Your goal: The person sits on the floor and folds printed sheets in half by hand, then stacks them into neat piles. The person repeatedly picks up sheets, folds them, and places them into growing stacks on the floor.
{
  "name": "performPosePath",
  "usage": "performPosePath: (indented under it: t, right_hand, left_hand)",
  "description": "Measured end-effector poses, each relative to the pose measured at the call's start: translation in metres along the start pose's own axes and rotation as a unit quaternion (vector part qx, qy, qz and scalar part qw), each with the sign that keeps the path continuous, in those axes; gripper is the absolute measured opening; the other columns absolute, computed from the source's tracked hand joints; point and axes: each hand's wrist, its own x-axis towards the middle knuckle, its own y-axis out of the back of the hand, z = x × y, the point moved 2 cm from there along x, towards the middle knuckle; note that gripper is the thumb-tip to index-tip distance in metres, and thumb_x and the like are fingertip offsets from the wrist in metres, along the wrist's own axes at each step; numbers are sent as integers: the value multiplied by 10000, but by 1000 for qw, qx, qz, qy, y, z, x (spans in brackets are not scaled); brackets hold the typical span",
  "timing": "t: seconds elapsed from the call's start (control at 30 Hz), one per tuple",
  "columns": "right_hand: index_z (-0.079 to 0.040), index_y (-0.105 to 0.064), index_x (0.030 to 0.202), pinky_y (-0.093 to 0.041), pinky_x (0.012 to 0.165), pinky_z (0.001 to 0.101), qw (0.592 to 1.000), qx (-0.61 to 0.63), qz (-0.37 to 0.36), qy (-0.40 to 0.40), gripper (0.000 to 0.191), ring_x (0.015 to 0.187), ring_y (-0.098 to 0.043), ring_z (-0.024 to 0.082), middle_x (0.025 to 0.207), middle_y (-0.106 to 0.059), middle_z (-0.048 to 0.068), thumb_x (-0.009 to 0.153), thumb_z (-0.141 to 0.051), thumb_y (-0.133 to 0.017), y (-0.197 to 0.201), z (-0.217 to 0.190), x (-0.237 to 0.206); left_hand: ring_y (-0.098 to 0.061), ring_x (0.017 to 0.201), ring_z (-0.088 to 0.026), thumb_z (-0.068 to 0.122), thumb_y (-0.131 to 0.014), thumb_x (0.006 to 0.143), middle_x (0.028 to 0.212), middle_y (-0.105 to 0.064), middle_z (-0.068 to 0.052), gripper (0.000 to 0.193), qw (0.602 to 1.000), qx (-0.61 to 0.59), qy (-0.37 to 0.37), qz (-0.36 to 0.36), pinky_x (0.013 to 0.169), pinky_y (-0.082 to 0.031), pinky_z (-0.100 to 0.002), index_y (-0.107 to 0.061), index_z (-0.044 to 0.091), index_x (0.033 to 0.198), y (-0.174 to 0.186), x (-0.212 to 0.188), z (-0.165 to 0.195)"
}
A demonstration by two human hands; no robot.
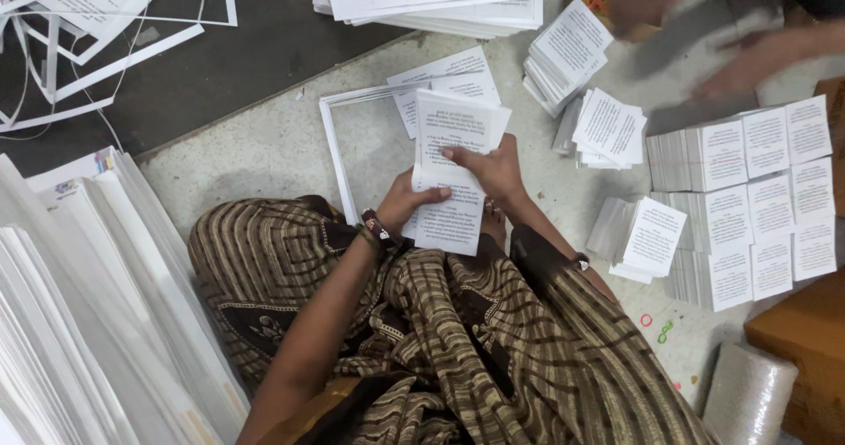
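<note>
At frame centre the left hand grips the lower left edge of a sheaf of printed slips, thumb over the top sheet. The right hand lies on the sheaf's right side, fingers pressed flat across it. The sheaf hangs over the person's lap and a white paper frame on the floor. Stacks of slips stand at right; another person's blurred hands are upper right.

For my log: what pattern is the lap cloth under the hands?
Brown with wavy tan stripes, the cloth; head view shows it best.
</note>
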Motion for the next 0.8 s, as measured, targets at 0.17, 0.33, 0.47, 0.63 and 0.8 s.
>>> performPosePath:
  t: [0.17, 0.33, 0.47, 0.63, 0.8]
  right_hand:
    - [82, -737, 1103, -639, 747, 324, 994, -82, -29, 73, 303, 863, -776, 215, 979, -792, 160, 853, -67, -824, -1, -5, -3]
    - [81, -695, 1146, -638, 792, 332, 992, 93, 85, 6, 338, 891, -763, 230, 1042, -769, 163, 852, -49, -799, 0, 14, 8]
    - [49, -588, 1286, -611, 928, 321, 936, 343, 74, 28, 454, 1050, -732, 205, 1156, -711, 117, 865, -15, -745, 14, 35, 18]
    - [9, -588, 1316, -579, 973, 377, 920, 382, 6, 91, 436, 1065, -690, 239, 1171, -706, 128, 915, 129, -710, 54, 62, 28]
    - [-5, -669, 1187, -569, 1014, 382, 998, -6, 10, 59, 327, 1139, -677, 220, 1243, -722, 107, 882, 98, -729, 69, 84, 27]
  left_hand:
    - [-739, 1010, -228, 164, -808, 822, 1159, -727, -158, 611, 1000, 3, 28, 10, 879, -614, -344, -535, -28, 1333, 6, -1, 1]
    - [-757, 964, -231, 328, -838, 812, 1110, -743, -145, 641, 974, 221, -26, 50, 857, -627, -358, -542, 20, 1290, 7, 7, 20]
    - [-741, 860, -229, 435, -770, 856, 998, -769, -82, 511, 875, 479, -6, 71, 783, -588, -401, -610, 161, 1258, 11, 8, 63]
    - [-689, 908, -310, 258, -739, 879, 1071, -724, -78, 355, 724, 666, -144, 105, 734, -525, -460, -650, 175, 1212, 23, 1, 116]
    - [-637, 1095, -313, 44, -653, 940, 1136, -684, -93, 402, 642, 761, -77, 59, 937, -482, -489, -641, 186, 1316, 20, 25, 103]
